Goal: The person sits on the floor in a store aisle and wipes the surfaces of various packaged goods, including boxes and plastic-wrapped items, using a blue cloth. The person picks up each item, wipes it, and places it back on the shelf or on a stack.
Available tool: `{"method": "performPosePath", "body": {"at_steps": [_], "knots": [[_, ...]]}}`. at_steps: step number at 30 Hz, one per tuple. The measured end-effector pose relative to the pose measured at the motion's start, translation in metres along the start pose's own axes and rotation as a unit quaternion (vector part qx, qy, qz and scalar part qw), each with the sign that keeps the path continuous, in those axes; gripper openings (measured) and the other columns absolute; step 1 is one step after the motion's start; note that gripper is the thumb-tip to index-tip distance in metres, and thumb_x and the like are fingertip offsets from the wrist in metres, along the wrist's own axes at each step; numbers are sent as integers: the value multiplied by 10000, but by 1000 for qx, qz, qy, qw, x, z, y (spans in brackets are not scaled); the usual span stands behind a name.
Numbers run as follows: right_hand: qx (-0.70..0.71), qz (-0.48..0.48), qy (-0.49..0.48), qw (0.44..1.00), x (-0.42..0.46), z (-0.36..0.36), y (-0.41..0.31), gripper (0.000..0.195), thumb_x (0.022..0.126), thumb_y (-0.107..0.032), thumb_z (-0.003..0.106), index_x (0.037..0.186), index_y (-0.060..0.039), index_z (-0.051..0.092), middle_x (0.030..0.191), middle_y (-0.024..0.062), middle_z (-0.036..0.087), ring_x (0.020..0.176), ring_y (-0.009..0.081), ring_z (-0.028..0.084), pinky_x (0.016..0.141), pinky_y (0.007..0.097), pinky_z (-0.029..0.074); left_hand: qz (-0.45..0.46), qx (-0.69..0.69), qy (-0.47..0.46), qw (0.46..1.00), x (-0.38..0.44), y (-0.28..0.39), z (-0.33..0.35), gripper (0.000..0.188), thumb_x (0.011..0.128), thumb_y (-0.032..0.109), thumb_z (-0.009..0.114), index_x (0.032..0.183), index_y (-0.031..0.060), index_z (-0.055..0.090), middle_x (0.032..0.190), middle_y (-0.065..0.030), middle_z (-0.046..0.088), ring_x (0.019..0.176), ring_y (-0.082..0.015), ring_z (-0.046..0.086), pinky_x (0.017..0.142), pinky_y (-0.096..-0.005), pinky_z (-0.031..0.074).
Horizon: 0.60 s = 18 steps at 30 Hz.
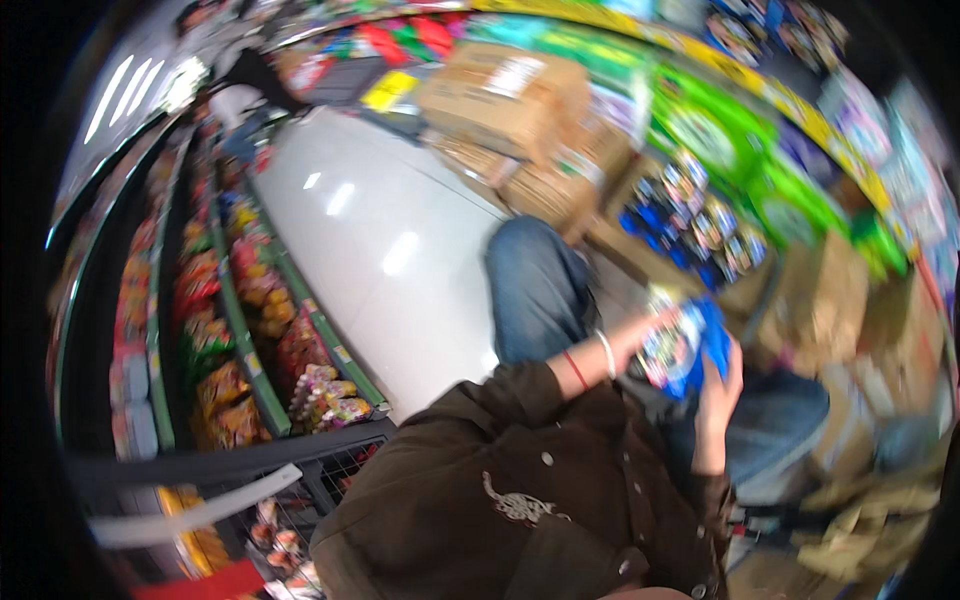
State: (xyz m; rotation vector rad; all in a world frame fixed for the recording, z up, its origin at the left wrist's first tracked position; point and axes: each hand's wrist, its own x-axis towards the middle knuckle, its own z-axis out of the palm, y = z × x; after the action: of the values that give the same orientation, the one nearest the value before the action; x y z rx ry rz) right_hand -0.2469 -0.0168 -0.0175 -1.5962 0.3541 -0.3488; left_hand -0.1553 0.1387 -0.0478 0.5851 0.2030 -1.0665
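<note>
Between both hands I hold a blue printed packet (705, 330), blurred by motion. My left hand (654, 327), with a white bracelet and a red cord at the wrist, grips its left side, over the patterned face. My right hand (721, 379) closes around the blue right side. Just beyond them, an open cardboard box (645, 259) contains several similar blue packets (694, 214). The packet is above my lap, between my bent knees in jeans.
Stacked cardboard cartons (502, 97) stand ahead by shelves with green packs (705, 127). More cartons (814, 300) are at right, near crumpled brown packing material (870, 517). Left, snack shelves (262, 367) border the tiled floor (367, 217). A person (244, 97) is down the aisle.
</note>
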Motion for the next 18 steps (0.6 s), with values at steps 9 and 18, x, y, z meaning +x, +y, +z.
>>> {"method": "performPosePath", "body": {"at_steps": [9,18], "knots": [[-265,-300,-60,914,24,6,-69,566,603,106,532,1106,-117,669,1188,85,613,1058,304,569,923,372,430,25,-17,56,998,-7,18,36,430,953,389,572,1222,53,567,1068,-124,680,911,-224,683,831,-361,572],[-62,-164,-184,967,6,-36,-63,506,657,134,478,1101,-35,653,1103,106,638,1004,236,609,876,323,463,57,-33,81,995,2,48,15,498,946,445,562,1268,66,546,1153,-121,655,1009,-260,658,901,-437,537]]}}
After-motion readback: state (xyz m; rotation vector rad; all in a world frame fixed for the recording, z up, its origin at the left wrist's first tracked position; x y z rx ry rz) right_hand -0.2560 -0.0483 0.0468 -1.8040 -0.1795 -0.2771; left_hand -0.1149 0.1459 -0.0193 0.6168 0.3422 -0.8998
